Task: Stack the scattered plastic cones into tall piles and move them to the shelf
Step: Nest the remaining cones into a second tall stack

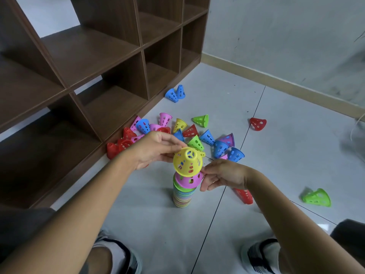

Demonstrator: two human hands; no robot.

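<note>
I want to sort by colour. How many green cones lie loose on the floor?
3: one at the scatter's far edge, one mid-scatter behind the yellow cone, one alone far right. Others may be hidden.
</note>
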